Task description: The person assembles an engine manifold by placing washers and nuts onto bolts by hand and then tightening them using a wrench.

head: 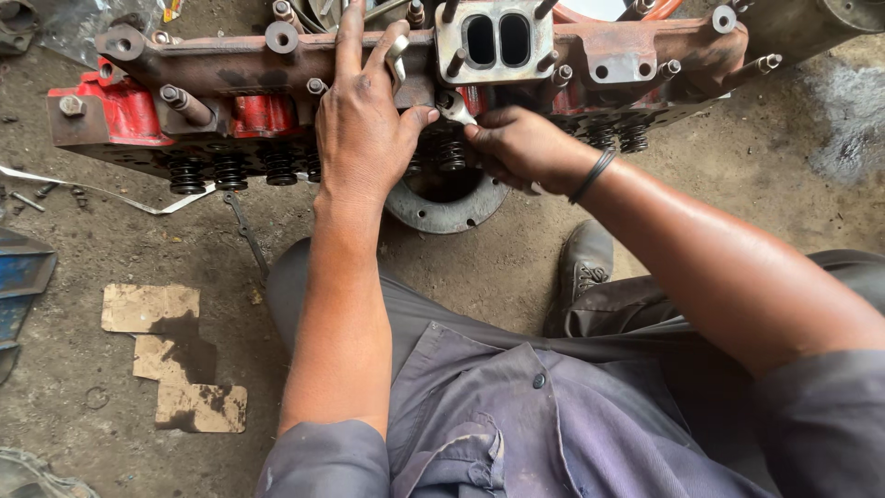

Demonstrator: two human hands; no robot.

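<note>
Obs: left hand [364, 129] lies flat and spread over the rusty exhaust manifold [277, 65], fingers reaching up across its top edge, thumb stretched toward the spanner; it holds nothing, and the pose reads as bracing the casting so it does not shift. Right hand [516, 148] is closed around the shank of a bright steel spanner [454, 107], whose head sits low on the manifold's front face, just under the twin-port flange [496, 41]; the fastener itself is hidden by the tool.

Manifold is bolted along a red-painted cylinder head [111, 115] lying on its side on the dirt floor [120, 249], which brings the studs within reach of the seated person.

Materials: manifold rough cast, brown with rust; black coil valve springs [230, 171] in a row below; grey round steel flange plate [447, 207] with bolt holes under the hands; torn cardboard pieces [175, 355] lie well apart on the ground
</note>
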